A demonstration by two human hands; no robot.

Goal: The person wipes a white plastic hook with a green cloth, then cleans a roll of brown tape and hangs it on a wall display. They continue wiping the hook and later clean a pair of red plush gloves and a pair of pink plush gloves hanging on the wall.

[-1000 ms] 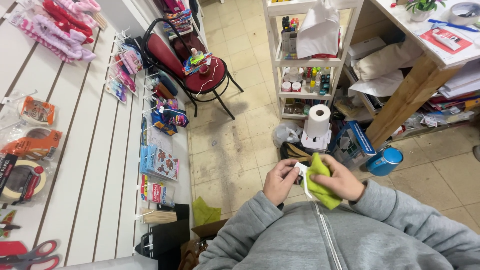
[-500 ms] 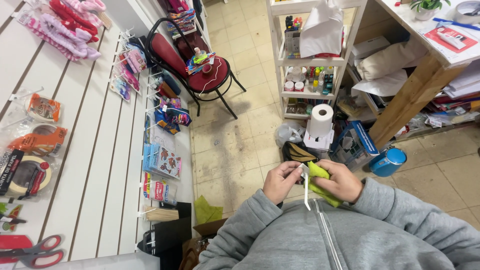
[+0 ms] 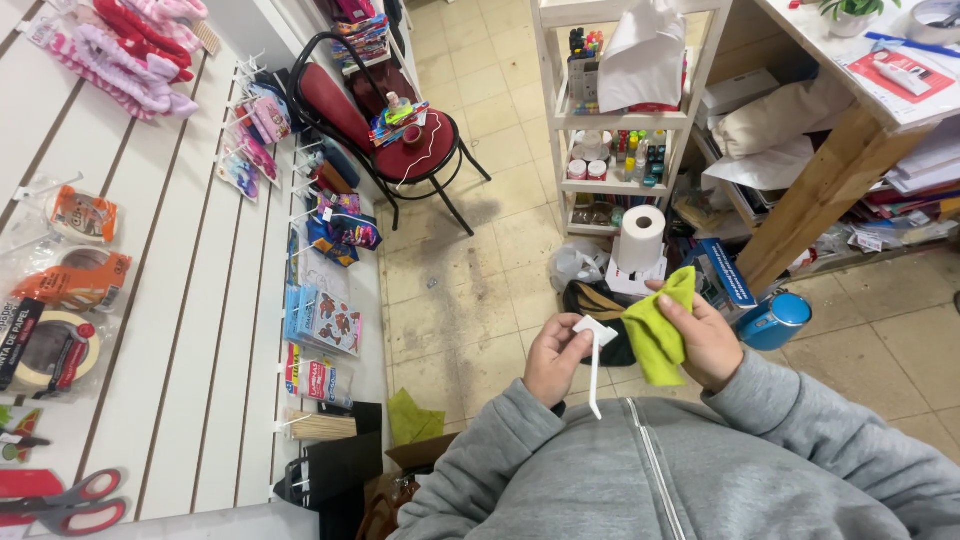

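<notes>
My left hand (image 3: 553, 358) grips a white plastic display hook (image 3: 594, 352) by its flat top end, and its thin rod hangs down in front of my grey jacket. My right hand (image 3: 706, 340) holds a yellow-green cloth (image 3: 657, 326) bunched in the fingers, just right of the hook. The cloth touches the hook's top end or lies very close to it. Both hands are held close to my chest above the tiled floor.
A white slat wall (image 3: 190, 330) on the left carries packaged goods, tape rolls and red scissors (image 3: 62, 500). A red chair (image 3: 400, 140), a white shelf unit (image 3: 625, 120), a paper towel roll (image 3: 641, 238), a blue can (image 3: 771, 320) and a wooden table (image 3: 850, 150) stand ahead.
The cloth was wrapped around the hook between both hands. It has come off to the right, and the white rod now hangs bare from my left hand.
</notes>
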